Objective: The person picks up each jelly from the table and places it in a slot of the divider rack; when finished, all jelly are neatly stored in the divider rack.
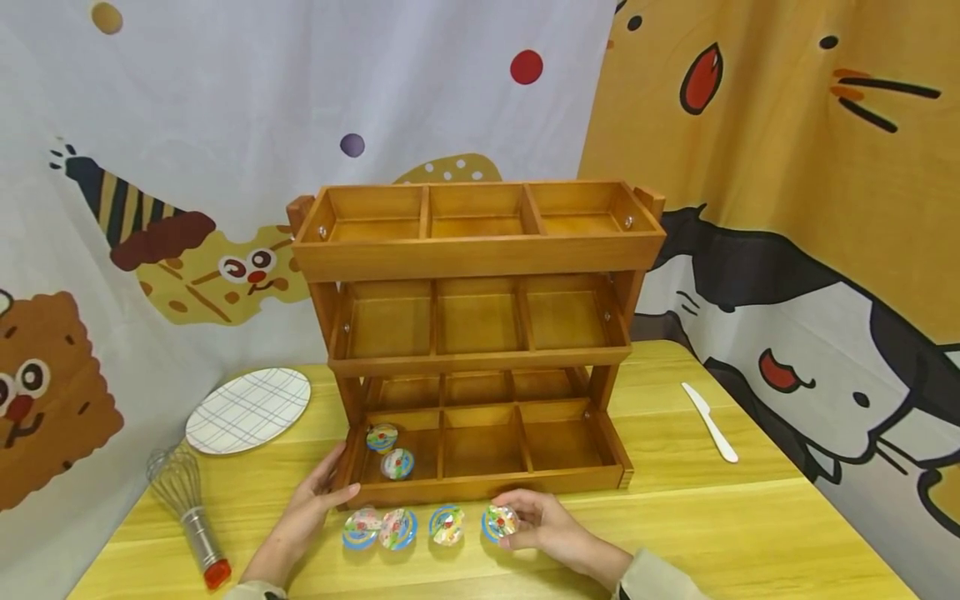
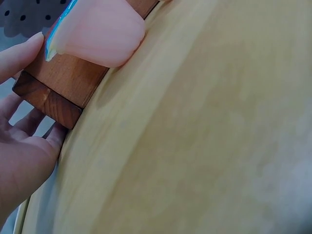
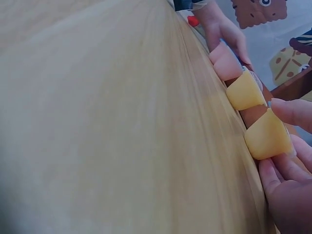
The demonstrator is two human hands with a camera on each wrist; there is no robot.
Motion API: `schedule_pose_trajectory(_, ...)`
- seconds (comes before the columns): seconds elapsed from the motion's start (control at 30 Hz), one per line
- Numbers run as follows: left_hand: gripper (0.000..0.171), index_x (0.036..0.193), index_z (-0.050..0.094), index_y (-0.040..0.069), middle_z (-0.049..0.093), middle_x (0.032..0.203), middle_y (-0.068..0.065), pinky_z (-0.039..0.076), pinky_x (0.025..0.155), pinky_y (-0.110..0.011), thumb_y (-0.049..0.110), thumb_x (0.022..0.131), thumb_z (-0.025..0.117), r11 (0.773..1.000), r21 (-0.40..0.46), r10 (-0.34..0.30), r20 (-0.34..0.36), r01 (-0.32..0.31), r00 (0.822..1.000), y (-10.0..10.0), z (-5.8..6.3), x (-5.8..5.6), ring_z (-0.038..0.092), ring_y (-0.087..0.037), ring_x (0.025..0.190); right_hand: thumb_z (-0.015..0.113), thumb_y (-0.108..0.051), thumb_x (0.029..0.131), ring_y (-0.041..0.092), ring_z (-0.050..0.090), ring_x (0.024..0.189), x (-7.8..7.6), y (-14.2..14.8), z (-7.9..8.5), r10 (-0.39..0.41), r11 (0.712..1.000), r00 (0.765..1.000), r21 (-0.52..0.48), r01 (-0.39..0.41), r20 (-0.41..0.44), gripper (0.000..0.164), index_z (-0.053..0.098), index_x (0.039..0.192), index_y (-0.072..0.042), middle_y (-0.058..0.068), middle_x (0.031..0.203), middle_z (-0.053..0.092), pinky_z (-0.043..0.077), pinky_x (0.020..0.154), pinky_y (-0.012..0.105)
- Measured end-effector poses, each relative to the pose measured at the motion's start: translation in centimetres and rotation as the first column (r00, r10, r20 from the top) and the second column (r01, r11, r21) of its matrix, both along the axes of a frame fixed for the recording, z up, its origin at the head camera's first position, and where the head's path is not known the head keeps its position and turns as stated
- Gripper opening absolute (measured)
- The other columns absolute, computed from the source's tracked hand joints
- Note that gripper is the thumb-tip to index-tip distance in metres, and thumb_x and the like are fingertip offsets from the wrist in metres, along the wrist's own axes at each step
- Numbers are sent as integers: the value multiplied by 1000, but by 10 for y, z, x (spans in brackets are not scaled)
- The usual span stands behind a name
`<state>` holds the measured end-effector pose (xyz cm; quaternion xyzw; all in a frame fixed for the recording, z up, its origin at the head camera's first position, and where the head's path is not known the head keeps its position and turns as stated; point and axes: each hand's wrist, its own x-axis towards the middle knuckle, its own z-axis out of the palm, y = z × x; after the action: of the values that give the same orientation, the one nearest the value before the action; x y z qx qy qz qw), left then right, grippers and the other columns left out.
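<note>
A: Right hand (image 1: 547,529), bottom centre of frame: where's your lidded cup (image 1: 496,523)?
B: Just left of your palm, pinched between thumb and fingers; three other cups (image 1: 447,526) farther left
A: Left hand (image 1: 303,510)?
B: Lower left, gripping your wooden rack's (image 1: 517,485) near corner

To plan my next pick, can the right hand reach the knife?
Probably yes, though the right hand holds a cup: the knife lies uncovered on the table, right of the rack.
</note>
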<state>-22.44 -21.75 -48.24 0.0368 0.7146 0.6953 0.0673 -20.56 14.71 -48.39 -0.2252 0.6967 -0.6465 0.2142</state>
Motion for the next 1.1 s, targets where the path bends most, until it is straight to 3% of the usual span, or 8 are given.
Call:
schedule_pose_trajectory(0.2, 78, 143, 8, 12, 2, 151, -12, 5, 108, -56, 11, 83, 57, 1000, 5, -2, -8, 2, 1000, 0, -1, -1, 7, -35, 136, 68, -9, 74, 10, 57, 91, 0, 1, -1, 12, 1000, 999, 1, -12, -30, 52, 47, 121, 3, 18, 110, 57, 48, 80, 19)
schedule_pose_trajectory(0.4, 78, 143, 8, 12, 3, 151, -12, 5, 109, -55, 10, 82, 58, 1000, 5, 6, -12, -6, 1000, 0, -2, -1, 8, -35, 136, 69, -10, 73, 6, 59, 91, 2, -3, 0, -12, 1000, 987, -9, 11, -159, 51, 49, 119, 3, 26, 112, 56, 49, 82, 19)
schedule_pose_trajectory(0.5, 78, 143, 8, 12, 3, 151, -13, 5, 109, -55, 10, 83, 57, 1000, 4, 8, -11, -8, 1000, 0, -3, -1, 8, -35, 136, 69, -12, 74, 6, 60, 92, 0, -6, 8, -28, 1000, 965, -6, 27, -260, 50, 51, 118, 3, 25, 113, 57, 49, 83, 21)
schedule_pose_trajectory(0.67, 77, 143, 9, 13, 4, 150, -13, 6, 109, -56, 10, 82, 57, 1000, 6, 17, -8, -17, 1000, 0, -4, -2, 9, -36, 135, 70, -15, 74, 9, 60, 91, -13, -16, 39, -93, 995, 916, 8, 104, -391, 47, 53, 116, 0, 20, 111, 60, 50, 83, 25)
schedule_pose_trajectory(0.77, 78, 143, 9, 12, 4, 150, -14, 5, 108, -56, 10, 82, 58, 1000, 8, 7, -12, -7, 1000, 0, -4, -4, 9, -36, 135, 71, -15, 73, 15, 61, 90, -29, -26, 57, -157, 982, 908, 32, 184, -387, 48, 55, 116, -2, 18, 110, 61, 51, 80, 26)
schedule_pose_trajectory(0.87, 77, 143, 8, 12, 3, 150, -14, 4, 107, -58, 10, 83, 57, 1000, 13, -7, -15, 7, 1000, -1, -3, -4, 7, -37, 135, 72, -16, 73, 18, 61, 91, -52, -40, 63, -215, 967, 929, 67, 245, -302, 47, 56, 115, -4, 15, 109, 62, 52, 78, 27)
schedule_pose_trajectory(1.0, 76, 143, 7, 12, 0, 150, -14, 1, 105, -61, 10, 84, 56, 1000, 18, -11, -13, 11, 1000, -3, -2, -2, 3, -38, 135, 72, -18, 72, 17, 56, 93, -85, -62, 47, -243, 946, 953, 173, 274, -181, 46, 57, 114, -7, 10, 106, 61, 51, 78, 30)
schedule_pose_trajectory(1.1, 77, 143, 6, 10, 0, 150, -14, 2, 106, -60, 10, 84, 56, 1000, 12, -17, -19, 17, 1000, -1, -1, 0, 4, -38, 135, 73, -16, 71, 19, 53, 93, -101, -71, 32, -251, 925, 956, 252, 283, -153, 46, 57, 113, -6, 10, 103, 59, 50, 77, 32)
